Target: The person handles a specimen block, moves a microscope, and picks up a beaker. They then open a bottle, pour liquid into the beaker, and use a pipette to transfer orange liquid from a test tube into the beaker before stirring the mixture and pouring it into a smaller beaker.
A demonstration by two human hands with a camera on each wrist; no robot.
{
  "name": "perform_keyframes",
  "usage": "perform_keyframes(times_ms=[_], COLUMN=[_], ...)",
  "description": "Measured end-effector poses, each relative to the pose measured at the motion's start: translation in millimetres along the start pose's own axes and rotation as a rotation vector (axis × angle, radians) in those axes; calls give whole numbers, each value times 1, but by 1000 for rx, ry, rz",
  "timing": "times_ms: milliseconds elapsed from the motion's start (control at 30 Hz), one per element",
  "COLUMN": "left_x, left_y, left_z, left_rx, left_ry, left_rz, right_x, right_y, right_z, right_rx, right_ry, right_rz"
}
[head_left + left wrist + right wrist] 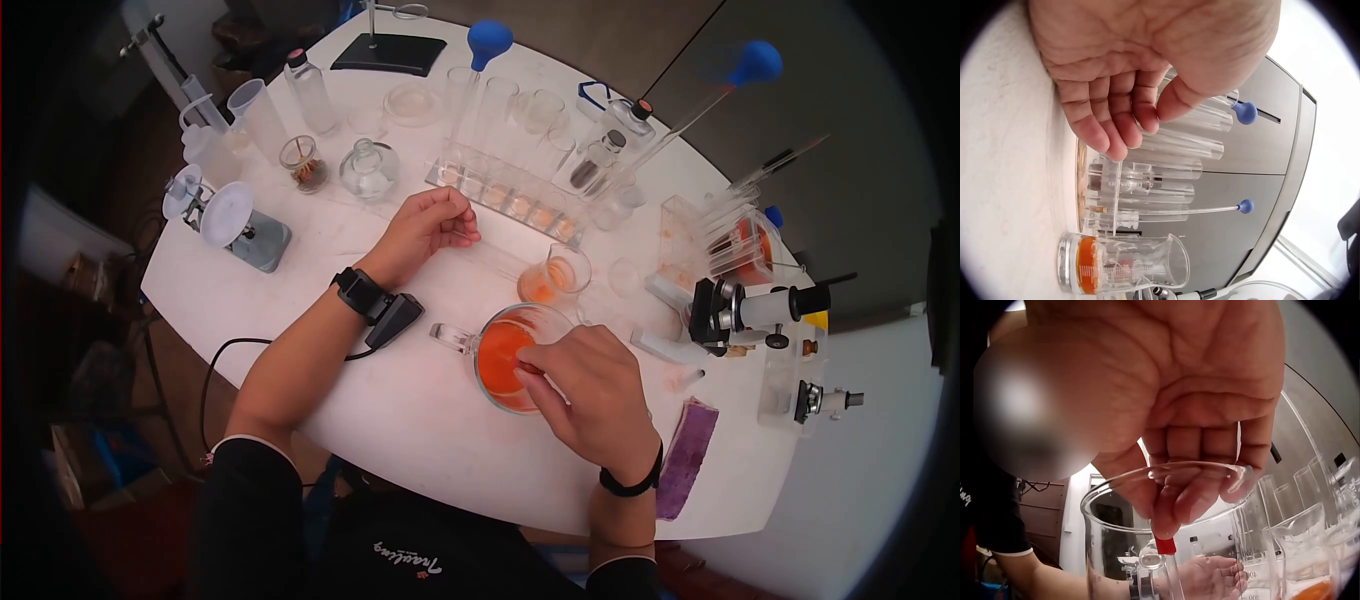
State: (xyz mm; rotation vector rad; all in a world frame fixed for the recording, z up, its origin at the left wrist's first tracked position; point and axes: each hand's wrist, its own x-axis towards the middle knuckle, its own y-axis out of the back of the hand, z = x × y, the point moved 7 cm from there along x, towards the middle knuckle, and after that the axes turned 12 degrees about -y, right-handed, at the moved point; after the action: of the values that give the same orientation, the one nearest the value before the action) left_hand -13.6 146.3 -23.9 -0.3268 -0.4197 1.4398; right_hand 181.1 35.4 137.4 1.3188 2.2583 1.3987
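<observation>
My right hand [590, 395] pinches the red end of a thin glass rod [1174, 575] between thumb and fingers. That rod reaches down into a large handled glass beaker [448, 338] with orange liquid [502, 352] in it. The hand is over the beaker's mouth, and the rim crosses the fingers in the right wrist view. My left hand [425, 235] rests on the table, fingers loosely curled, thumb against the index finger. Another slim glass rod [1117, 200] shows right at its fingertips. Beyond is a smaller beaker [1175, 265] with a little orange liquid.
Behind the hands stands a clear rack [520, 205] of large test tubes; blue-bulbed pipettes [490, 42] rise around it. To the left are a small balance scale [260, 240] and glass bottles [310, 95]. On the right stand a microscope [745, 310] and a purple block [688, 460].
</observation>
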Motion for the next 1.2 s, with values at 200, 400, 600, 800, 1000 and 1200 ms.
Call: perform_keyframes(times_ms=[200,400,600,800,1000,1200], left_x=[1,1,1,1,1,0], left_y=[-1,1,1,2,-3,-3], left_z=[2,2,0,-1,2,2], left_rx=[-20,-42,-62,-61,-36,-23], left_ry=[4,4,6,4,9,1], left_rz=[-5,-20,-34,-44,-12,-30], right_x=[2,6,7,4,-1,-44], right_y=[-14,-16,-16,-9,36,92], right_z=[-1,-7,-7,-3,-15,5], right_rx=[-111,-116,-101,-57,-31,247], right_ry=[31,45,15,-89,-133,-36], right_rz=[-43,-64,-46,-53,134,609])
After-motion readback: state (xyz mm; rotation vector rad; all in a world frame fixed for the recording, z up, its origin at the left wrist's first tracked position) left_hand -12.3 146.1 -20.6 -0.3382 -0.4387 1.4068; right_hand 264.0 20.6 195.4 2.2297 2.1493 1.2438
